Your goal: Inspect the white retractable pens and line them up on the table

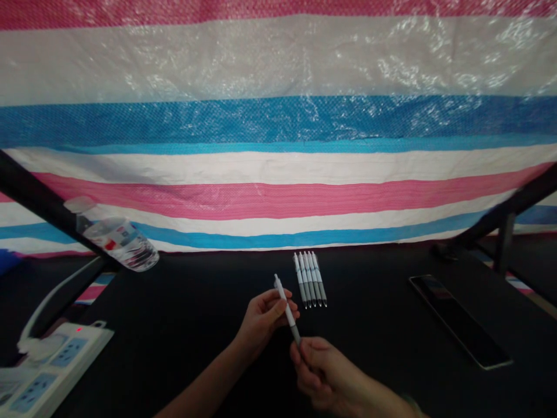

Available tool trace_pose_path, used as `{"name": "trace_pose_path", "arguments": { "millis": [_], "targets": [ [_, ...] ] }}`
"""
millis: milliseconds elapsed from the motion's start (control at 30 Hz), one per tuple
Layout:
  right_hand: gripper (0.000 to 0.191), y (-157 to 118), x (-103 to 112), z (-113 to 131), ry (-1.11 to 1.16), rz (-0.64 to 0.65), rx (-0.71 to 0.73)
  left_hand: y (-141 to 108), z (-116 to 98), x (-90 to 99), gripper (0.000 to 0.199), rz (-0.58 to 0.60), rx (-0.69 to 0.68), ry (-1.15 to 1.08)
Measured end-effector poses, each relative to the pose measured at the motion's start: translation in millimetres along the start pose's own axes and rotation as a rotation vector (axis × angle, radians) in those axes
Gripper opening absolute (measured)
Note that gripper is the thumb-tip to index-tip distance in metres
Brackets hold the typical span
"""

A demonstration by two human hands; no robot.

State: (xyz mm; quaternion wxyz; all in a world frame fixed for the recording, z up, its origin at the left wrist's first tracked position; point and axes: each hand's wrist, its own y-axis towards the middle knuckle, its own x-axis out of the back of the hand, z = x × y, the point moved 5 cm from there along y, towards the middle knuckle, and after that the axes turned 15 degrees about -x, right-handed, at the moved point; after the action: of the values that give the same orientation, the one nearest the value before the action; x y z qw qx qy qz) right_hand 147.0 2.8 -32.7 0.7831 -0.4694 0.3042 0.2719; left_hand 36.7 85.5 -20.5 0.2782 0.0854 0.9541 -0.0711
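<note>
A white retractable pen with a grey tip runs at a slant between my two hands. My left hand pinches it around the middle with its fingers and thumb. My right hand grips its lower, grey end. Just beyond them, a row of several similar white pens lies side by side on the black tabletop, with their tips toward me. Neither hand touches that row.
A clear plastic water bottle lies near the far left table edge. A white power strip with a red light sits at the near left. A dark flat tablet lies at the right. A striped woven tarp hangs behind the table.
</note>
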Motion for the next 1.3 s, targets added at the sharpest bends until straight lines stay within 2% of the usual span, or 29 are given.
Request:
{"name": "trace_pose_path", "arguments": {
  "millis": [267, 533, 833, 933, 1033, 1100, 1233, 1300],
  "targets": [
    [0.034, -0.3, -5.6, -2.9, 0.017, -0.104, -0.005, -0.3, 1.5, -2.1, 0.037, 0.009, -0.006, 0.038],
    [0.028, 5.9, -0.2, -10.5, 0.017, -0.196, -0.023, -2.0, 2.5, -2.7, 0.038, 0.016, 0.016, 0.065],
    [0.041, 9.6, 6.8, -13.0, -0.033, -0.299, 0.029, -2.3, 5.2, -1.7, 0.039, 0.006, 0.015, 0.109],
    [0.047, 5.1, 1.4, -9.7, -0.018, -0.251, 0.056, -1.2, 3.9, -1.6, 0.038, 0.001, 0.015, 0.117],
    [0.054, 0.3, -5.7, -3.2, 0.052, -0.138, 0.110, 0.2, 1.8, -1.4, 0.039, 0.011, 0.012, 0.108],
    [0.056, -0.2, -6.5, -1.8, 0.127, -0.077, 0.096, 1.0, 0.4, -1.3, 0.041, 0.020, 0.004, 0.093],
    [0.039, 2.0, -3.4, -0.6, 0.133, -0.026, 0.107, 1.3, -0.7, -0.7, 0.043, 0.017, -0.006, 0.064],
    [0.039, 2.5, -2.9, 0.1, 0.105, -0.006, 0.128, 0.9, -0.6, -0.4, 0.044, 0.014, -0.007, 0.062]
  ]
}}
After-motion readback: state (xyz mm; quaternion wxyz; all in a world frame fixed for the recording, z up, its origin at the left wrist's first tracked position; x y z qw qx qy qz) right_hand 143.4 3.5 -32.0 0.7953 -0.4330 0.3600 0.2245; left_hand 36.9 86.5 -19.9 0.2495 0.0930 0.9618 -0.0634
